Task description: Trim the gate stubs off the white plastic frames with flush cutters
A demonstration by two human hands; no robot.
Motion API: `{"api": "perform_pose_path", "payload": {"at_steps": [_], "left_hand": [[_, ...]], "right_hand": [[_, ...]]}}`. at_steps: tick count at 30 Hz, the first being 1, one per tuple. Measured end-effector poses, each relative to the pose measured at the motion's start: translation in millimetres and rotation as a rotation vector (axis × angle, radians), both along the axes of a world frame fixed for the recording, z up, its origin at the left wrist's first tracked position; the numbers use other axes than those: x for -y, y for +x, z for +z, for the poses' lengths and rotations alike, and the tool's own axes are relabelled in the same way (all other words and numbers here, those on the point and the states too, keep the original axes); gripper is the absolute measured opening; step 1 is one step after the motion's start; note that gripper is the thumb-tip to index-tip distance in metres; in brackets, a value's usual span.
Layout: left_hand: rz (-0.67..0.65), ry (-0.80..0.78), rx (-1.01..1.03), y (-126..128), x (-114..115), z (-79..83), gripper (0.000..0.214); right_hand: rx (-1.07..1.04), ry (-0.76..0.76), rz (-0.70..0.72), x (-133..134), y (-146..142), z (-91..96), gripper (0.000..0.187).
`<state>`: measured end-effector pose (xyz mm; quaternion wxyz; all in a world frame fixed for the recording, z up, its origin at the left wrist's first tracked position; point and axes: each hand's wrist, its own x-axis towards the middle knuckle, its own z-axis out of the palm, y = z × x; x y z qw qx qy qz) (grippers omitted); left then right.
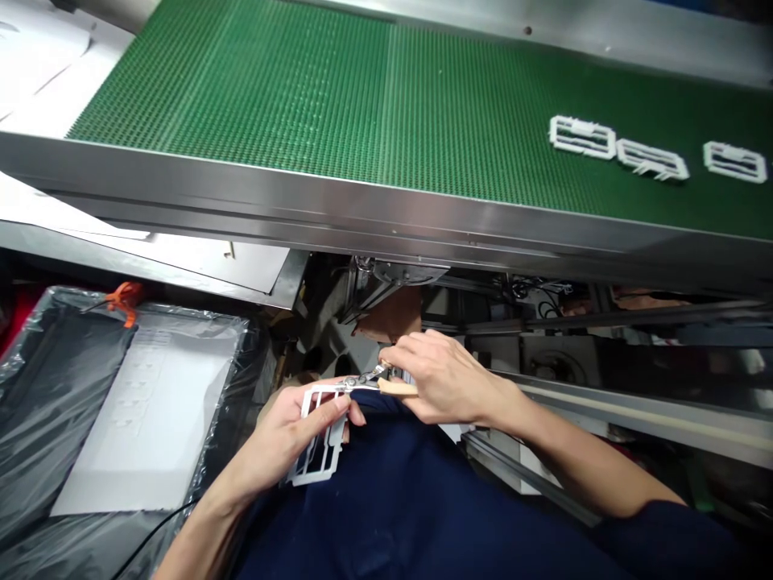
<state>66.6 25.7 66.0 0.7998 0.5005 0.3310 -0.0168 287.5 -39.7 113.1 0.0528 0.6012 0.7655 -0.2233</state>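
My left hand (290, 439) is closed around a white plastic frame part (317, 463), held over my dark blue lap. My right hand (438, 374) grips small cutters with pale handles (378, 383); their metal jaws touch the top edge of the frame. Both hands sit below the steel edge of the conveyor.
A green conveyor belt (338, 97) with a steel rim (302, 197) runs across the top; three white frame parts (622, 149) lie on it at the right. A bin lined with clear plastic (114, 403), with an orange clip (124, 298), stands at the lower left. Machine framing lies under the belt.
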Motion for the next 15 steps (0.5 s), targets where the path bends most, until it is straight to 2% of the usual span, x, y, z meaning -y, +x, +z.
{"api": "perform_pose_path", "payload": {"at_steps": [10, 15], "left_hand": [[-0.018, -0.006, -0.006, -0.8, 0.7, -1.6, 0.033], [-0.032, -0.012, 0.000, -1.4, 0.8, -2.7, 0.034]], "right_hand": [[0.007, -0.013, 0.018, -1.1, -0.9, -3.9, 0.011], [-0.065, -0.018, -0.035, 0.6, 0.7, -4.1, 0.008]]}}
